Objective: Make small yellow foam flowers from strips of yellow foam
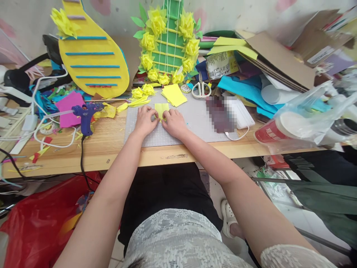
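Note:
A small sheet of yellow paper (161, 108) lies on the grey cutting mat (195, 128). At its lower left edge my left hand (146, 120) grips it with curled, closed fingers. My right hand (174, 122) has its fingers closed on the lower right part of the same sheet. Both sets of fingertips partly hide the paper's near edge. Just behind it sits a stack of yellow paper squares (174, 95), with yellow paper flowers (143, 91) and strips to the left. White-handled scissors (201, 88) rest at the back of the mat.
A purple glue gun (87, 117) stands left, its cord running over the table edge. Behind are a yellow paper instrument (93, 59) and a green one (167, 56) ringed with flowers. A blurred phone-like object (220, 115), a bagged cup (267, 132) and piled cardboard (281, 59) lie right.

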The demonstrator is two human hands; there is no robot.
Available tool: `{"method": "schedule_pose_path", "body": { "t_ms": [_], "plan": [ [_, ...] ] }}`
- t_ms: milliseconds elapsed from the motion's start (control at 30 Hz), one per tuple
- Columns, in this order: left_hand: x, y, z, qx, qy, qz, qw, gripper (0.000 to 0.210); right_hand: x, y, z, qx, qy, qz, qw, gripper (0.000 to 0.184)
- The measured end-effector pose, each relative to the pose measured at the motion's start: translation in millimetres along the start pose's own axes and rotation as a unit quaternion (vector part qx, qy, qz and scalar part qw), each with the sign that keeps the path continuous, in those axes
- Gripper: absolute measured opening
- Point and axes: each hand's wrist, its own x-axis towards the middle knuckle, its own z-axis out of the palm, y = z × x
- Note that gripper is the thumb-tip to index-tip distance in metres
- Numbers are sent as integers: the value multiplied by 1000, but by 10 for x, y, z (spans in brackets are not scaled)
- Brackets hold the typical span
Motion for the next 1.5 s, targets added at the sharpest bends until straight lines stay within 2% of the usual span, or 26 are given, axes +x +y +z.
{"method": "schedule_pose_path", "body": {
  "t_ms": [533,767,900,1033,1100,1300,1500],
  "plan": [
    [-38,52,-26,8,-23,-26,999,25,58,188,33,64,-10,-24,998,31],
    [-39,19,9,13,5,-19,1000,12,93,218,50,125,-4,-12,992,33],
    [-12,5,-24,-10,13,13,1000,32,109,250,33,204,15,28,979,38],
    [31,-33,-63,-33,-50,67,996,57,112,252,-7,234,45,68,969,36],
    [35,-44,-79,-17,-49,57,997,55,116,250,-24,232,51,85,968,35],
    [-12,41,-108,45,11,-8,999,27,122,273,-24,219,96,89,967,33],
    [-25,68,-138,14,36,-13,999,36,122,295,7,217,116,70,967,35]
  ]
}}
